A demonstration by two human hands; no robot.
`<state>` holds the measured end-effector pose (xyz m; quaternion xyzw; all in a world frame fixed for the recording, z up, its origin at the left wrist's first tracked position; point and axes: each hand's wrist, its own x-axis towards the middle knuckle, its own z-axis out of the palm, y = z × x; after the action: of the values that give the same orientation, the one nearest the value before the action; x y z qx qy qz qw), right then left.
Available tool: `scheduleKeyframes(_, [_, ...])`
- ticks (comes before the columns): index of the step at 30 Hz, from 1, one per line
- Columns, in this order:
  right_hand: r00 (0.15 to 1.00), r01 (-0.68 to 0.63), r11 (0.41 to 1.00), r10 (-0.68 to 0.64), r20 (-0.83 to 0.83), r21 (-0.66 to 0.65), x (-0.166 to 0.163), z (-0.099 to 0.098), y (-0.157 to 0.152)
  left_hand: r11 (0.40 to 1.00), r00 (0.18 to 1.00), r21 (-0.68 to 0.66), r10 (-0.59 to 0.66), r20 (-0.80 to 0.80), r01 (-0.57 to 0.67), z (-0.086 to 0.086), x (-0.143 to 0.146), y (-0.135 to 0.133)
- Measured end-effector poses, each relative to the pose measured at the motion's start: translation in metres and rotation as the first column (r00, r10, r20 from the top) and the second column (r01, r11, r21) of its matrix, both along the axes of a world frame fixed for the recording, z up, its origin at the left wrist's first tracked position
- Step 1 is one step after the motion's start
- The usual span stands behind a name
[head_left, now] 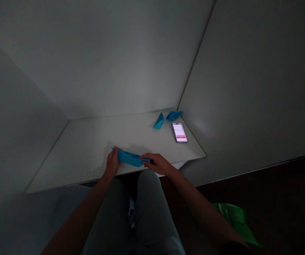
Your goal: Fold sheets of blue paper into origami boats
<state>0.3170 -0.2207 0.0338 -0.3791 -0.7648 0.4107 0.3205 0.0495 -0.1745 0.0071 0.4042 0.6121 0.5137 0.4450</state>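
That's two hands [112, 163] [157, 163], two forearms [88, 205] [192, 194], three folded blue papers [129, 158] [159, 122] [173, 116], two trouser legs [103, 216] [152, 209], one phone [179, 132], just one counter [88, 141], three walls [6, 106] [115, 71] [248, 71], and there it is, one piece of green plastic [236, 216]!

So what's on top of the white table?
On the white table are a smartphone and two folded blue paper boats. The left hand and right hand hold another folded blue paper. Anything under the smartphone or boats is covered, so I can't see it.
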Motion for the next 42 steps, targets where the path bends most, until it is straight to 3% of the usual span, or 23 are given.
scheduleKeyframes(4, [0.997,0.081,0.997,-0.081,0.019,0.007,0.003,0.004,-0.005,0.988,0.994,0.131,-0.095,0.057,0.087,-0.003,-0.004,0.002])
scheduleKeyframes(7, [0.944,0.304,0.946,-0.315,0.100,0.108,0.019,0.008,-0.010,0.964,0.981,0.204,-0.186,0.051,0.172,-0.001,-0.004,0.001])
scheduleKeyframes(10, [0.747,0.523,0.792,-0.604,0.279,0.315,0.043,0.015,-0.012,0.953,0.975,0.215,-0.221,0.020,0.212,0.001,-0.003,-0.002])
scheduleKeyframes(12, [0.599,0.568,0.714,-0.699,0.390,0.408,0.060,0.020,-0.009,0.951,0.974,0.212,-0.228,-0.008,0.224,0.003,-0.002,-0.003])
scheduleKeyframes(18, [0.400,0.524,0.736,-0.657,0.639,0.428,0.084,0.029,0.022,0.937,0.962,0.225,-0.250,-0.107,0.268,0.007,-0.001,-0.005])
scheduleKeyframes(21, [0.398,0.490,0.761,-0.630,0.667,0.426,0.083,0.030,0.043,0.935,0.959,0.223,-0.249,-0.136,0.274,0.007,-0.002,-0.005])
scheduleKeyframes(25, [0.463,0.467,0.781,-0.615,0.638,0.414,0.080,0.031,0.063,0.933,0.955,0.220,-0.260,-0.141,0.286,0.005,-0.003,-0.005])
scheduleKeyframes(32, [0.505,0.465,0.687,-0.724,0.469,0.559,0.082,0.046,0.078,0.929,0.957,0.233,-0.271,-0.098,0.287,0.005,-0.002,-0.007])
scheduleKeyframes(36, [0.503,0.561,0.677,-0.736,0.453,0.476,0.077,0.058,0.112,0.926,0.953,0.224,-0.288,-0.097,0.303,0.006,-0.001,-0.009])
scheduleKeyframes(39, [0.541,0.552,0.771,-0.621,0.567,0.318,0.067,0.064,0.155,0.930,0.952,0.204,-0.288,-0.108,0.304,0.007,-0.002,-0.009])
scheduleKeyframes(42, [0.498,0.514,0.825,-0.511,0.701,0.235,0.055,0.066,0.196,0.931,0.946,0.184,-0.297,-0.126,0.317,0.008,-0.002,-0.010])
